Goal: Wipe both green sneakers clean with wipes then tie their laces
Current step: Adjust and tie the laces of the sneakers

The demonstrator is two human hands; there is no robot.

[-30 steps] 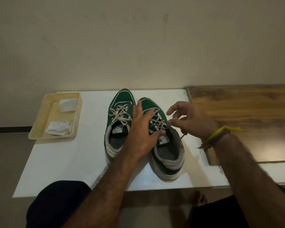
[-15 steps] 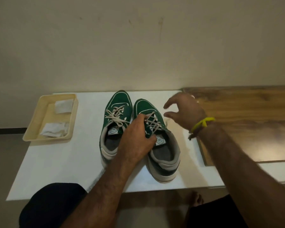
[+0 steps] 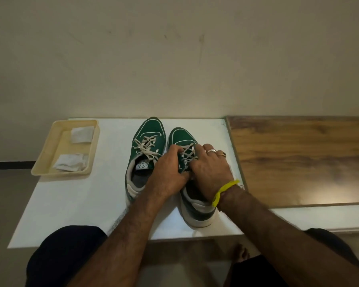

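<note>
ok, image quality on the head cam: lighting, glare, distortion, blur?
Head view: dim, warm light; soft glare patch on the wooden board at lower right; wide-angle bowing of the white table edges; both hands on the right sneaker look reasonably sharp; wipes in the tray are soft, low-detail.

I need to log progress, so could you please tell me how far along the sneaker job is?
Wiping looks finished: two crumpled wipes lie in the beige tray. The left sneaker shows a knotted lace. In hand: the left hand and right hand both work the laces of the right sneaker. Left: finishing that knot, hidden under the fingers.
</note>
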